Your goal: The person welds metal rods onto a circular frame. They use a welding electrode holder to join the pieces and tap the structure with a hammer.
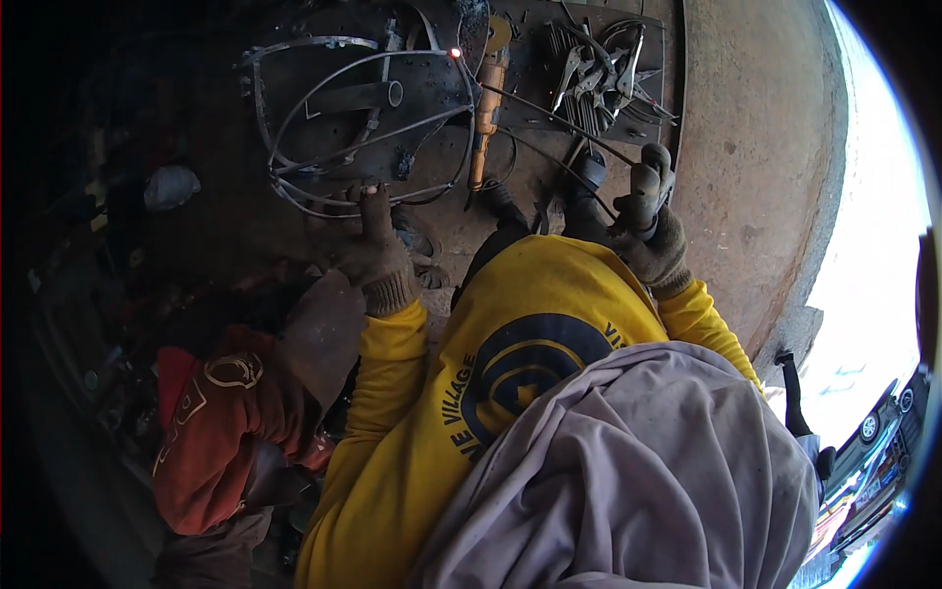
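A curved frame of thin metal bars (329,74) lies on the dark metal worktop, with a glowing orange spot at its upper right corner. My left hand (378,245), in a knitted work glove, has its fingers closed on the frame's near bar. On the right, my gloved right hand (650,221) is closed around the end of a thin dark welding rod (559,120), which slants up and left toward the glowing spot. My fingers hide how the rod is held. Inside the frame rests a short metal tube (358,98).
An orange angle grinder (488,113) lies just right of the frame. Several locking pliers (608,74) are heaped on the worktop (535,59) farther right. Close on my left is a person in a red-brown hoodie (231,422). Concrete floor (756,147) stretches right toward parked cars (873,432).
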Demonstrator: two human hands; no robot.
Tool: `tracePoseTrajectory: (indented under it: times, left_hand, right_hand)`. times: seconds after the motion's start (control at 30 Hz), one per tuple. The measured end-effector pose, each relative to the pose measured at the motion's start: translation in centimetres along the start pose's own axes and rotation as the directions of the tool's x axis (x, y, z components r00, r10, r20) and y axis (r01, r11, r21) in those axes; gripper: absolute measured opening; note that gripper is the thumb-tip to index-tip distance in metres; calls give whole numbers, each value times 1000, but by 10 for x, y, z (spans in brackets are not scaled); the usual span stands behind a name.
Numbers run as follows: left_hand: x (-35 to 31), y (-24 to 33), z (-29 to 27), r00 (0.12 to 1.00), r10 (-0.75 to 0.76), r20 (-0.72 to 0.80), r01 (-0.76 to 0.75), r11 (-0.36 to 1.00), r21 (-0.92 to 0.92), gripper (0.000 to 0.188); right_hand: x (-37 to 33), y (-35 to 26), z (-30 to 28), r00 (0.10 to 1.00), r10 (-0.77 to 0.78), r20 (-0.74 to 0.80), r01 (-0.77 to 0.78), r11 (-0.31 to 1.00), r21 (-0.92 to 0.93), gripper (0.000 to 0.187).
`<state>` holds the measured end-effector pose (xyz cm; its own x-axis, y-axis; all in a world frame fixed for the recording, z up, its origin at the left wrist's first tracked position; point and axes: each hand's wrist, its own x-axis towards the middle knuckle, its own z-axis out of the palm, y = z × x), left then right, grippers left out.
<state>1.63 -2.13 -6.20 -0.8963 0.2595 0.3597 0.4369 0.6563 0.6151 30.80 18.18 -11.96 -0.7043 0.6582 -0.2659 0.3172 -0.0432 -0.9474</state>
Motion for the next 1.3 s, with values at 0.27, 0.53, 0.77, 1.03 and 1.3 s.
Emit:
tracePoseTrajectory:
  times: [0.27, 0.53, 0.77, 1.03, 1.3]
  left_hand:
    - [17, 24, -9, 994, 105, -13, -103, 987, 121, 71]
    - [37, 28, -9, 932, 358, -61, -343, 922, 180, 94]
    - [35, 21, 1, 934, 348, 78, -356, 904, 237, 88]
    - [35, 37, 7, 976, 217, -23, -217, 976, -16, 93]
    - [38, 24, -5, 727, 659, 194, -594, 461, 660, 99]
  right_hand:
    - [1, -9, -1, 999, 10, 34, -13, 996, 89, 41]
    - [1, -24, 2, 991, 135, 5, -133, 967, 218, 43]
    - [8, -8, 4, 1000, 9, 15, -10, 1000, 30, 42]
    - [16, -13, 9, 986, 140, 91, -156, 967, 201, 33]
    - [19, -19, 4, 966, 209, 150, -234, 956, 177, 42]
